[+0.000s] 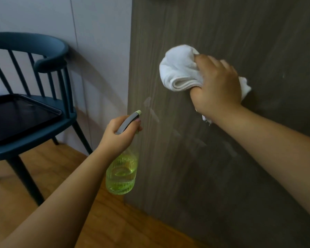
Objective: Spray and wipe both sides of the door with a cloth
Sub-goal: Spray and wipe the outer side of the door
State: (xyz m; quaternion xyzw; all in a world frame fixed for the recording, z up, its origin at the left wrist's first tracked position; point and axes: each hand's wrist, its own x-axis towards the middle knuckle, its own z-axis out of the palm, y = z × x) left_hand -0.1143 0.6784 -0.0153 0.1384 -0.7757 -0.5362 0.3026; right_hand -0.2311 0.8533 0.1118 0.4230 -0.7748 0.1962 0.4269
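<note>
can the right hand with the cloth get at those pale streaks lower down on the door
Probably yes: the right hand presses the cloth on the door just above the streaks, with nothing between.

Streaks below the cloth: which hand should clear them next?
Probably the right hand: it presses the cloth on the door just above the streaks; the left hand grips the spray bottle.

right hand (pixel 217 86) presses cloth (pixel 180 68) on door (pixel 222 158) | left hand (pixel 119 136) grips spray bottle (pixel 122 174)
</note>
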